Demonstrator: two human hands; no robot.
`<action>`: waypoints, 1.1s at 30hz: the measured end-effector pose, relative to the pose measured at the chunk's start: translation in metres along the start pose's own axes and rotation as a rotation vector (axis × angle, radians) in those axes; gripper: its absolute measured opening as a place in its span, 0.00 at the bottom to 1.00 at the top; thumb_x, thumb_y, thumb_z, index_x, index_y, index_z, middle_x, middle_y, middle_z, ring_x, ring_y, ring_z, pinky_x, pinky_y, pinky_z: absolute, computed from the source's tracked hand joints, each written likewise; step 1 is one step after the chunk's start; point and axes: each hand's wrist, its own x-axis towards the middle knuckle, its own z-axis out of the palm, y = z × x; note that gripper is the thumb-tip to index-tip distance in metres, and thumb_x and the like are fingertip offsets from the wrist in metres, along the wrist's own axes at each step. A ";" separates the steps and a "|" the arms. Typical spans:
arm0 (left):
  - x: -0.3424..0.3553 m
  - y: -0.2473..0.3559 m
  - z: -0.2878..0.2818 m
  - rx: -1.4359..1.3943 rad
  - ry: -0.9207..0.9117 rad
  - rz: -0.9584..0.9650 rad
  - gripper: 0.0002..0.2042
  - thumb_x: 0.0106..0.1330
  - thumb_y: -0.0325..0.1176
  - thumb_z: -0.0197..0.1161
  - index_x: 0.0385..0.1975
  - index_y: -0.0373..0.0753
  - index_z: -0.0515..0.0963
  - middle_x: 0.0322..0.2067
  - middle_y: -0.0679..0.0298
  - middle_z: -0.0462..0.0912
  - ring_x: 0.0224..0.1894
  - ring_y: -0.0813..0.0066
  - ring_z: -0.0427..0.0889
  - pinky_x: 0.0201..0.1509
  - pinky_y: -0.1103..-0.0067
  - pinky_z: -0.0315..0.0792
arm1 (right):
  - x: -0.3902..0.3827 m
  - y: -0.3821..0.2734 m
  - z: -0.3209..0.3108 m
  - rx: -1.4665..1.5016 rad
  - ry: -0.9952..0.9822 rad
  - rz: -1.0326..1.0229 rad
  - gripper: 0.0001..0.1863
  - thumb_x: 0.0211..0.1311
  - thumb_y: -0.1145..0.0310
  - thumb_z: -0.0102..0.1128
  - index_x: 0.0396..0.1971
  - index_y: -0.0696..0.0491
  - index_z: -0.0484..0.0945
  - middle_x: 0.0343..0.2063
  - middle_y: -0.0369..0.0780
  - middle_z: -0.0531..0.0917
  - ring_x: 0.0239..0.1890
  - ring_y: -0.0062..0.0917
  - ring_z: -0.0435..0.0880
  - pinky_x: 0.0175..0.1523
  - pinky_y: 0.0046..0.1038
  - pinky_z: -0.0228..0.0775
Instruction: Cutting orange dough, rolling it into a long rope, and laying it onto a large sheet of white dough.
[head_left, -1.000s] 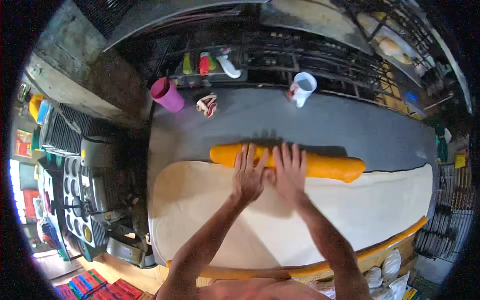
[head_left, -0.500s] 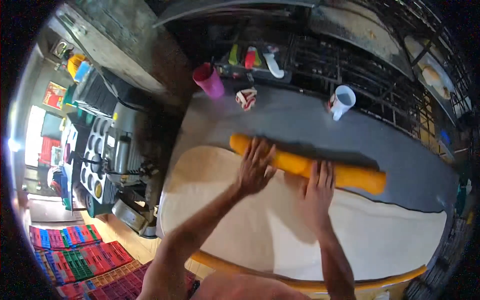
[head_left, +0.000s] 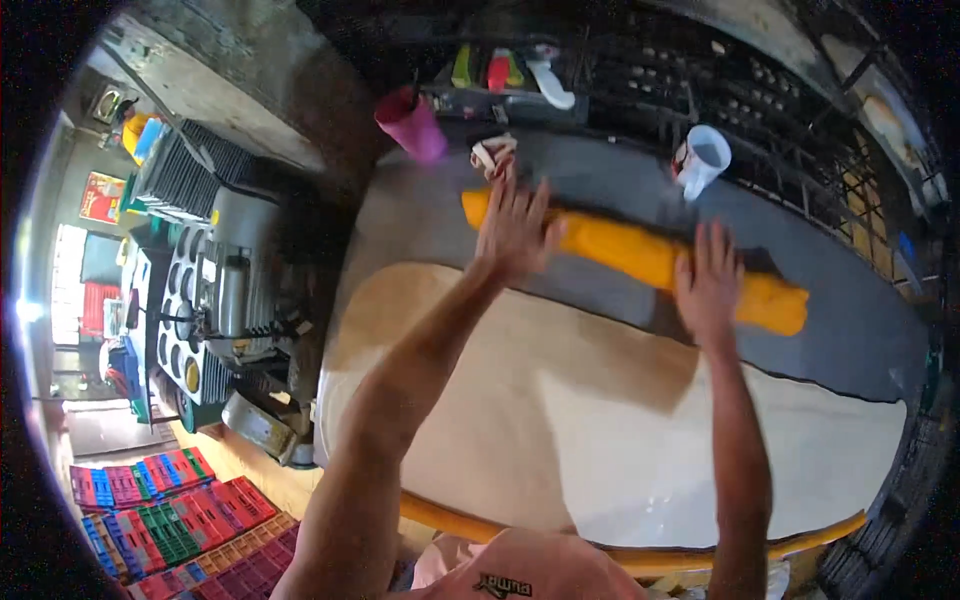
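A long yellow-orange roll of what looks like dough (head_left: 625,247) lies slantwise on the grey tabletop (head_left: 850,320), beyond a wide pale sheet of dough (head_left: 520,400). My left hand (head_left: 515,235) rests on the roll near its left end, fingers stretched forward. Further right, my right hand (head_left: 712,285) lies across the roll's right half, also with extended fingers. Both palms press or touch it from above without wrapping round it; slight blur hides the exact contact. Under my forearms spreads the pale sheet, its far edge just short of the roll.
Beyond the roll stand a pink cup (head_left: 412,125), a crumpled red-and-white cloth (head_left: 494,156) and a white mug (head_left: 702,160). Dark metal racks (head_left: 680,85) border the far side. Muffin trays (head_left: 180,300) stand at left, with colourful plastic crates (head_left: 190,520) on the floor below.
The roll has moved away from me, off the sheet's far edge onto grey tabletop. My hands have gone forward with it and spread further apart, the right one shifting rightward.
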 end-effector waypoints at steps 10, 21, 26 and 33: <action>-0.071 0.005 -0.022 -0.105 0.035 -0.150 0.37 0.74 0.49 0.64 0.77 0.32 0.64 0.76 0.32 0.61 0.79 0.26 0.56 0.83 0.44 0.48 | -0.014 -0.162 -0.008 0.043 -0.174 -0.081 0.37 0.79 0.48 0.52 0.80 0.50 0.62 0.78 0.51 0.64 0.79 0.56 0.61 0.80 0.67 0.45; -0.123 -0.032 -0.034 -0.199 -0.086 0.059 0.36 0.75 0.46 0.61 0.77 0.32 0.63 0.75 0.33 0.62 0.79 0.29 0.57 0.82 0.43 0.51 | -0.061 -0.178 -0.012 0.117 -0.231 0.019 0.41 0.73 0.50 0.58 0.77 0.60 0.64 0.75 0.59 0.67 0.80 0.55 0.59 0.84 0.59 0.39; -0.106 -0.027 -0.030 -0.152 -0.066 -0.156 0.37 0.76 0.46 0.60 0.79 0.34 0.61 0.77 0.31 0.56 0.79 0.25 0.55 0.82 0.43 0.49 | -0.036 -0.236 -0.009 0.121 -0.250 -0.102 0.43 0.77 0.49 0.55 0.82 0.56 0.54 0.80 0.56 0.59 0.82 0.57 0.54 0.81 0.71 0.33; 0.003 -0.096 -0.008 0.069 0.119 0.022 0.38 0.81 0.54 0.50 0.76 0.25 0.62 0.75 0.35 0.64 0.80 0.35 0.59 0.84 0.50 0.49 | 0.082 -0.194 0.031 -0.002 -0.025 0.038 0.39 0.79 0.46 0.48 0.77 0.59 0.63 0.77 0.52 0.67 0.78 0.56 0.63 0.80 0.61 0.49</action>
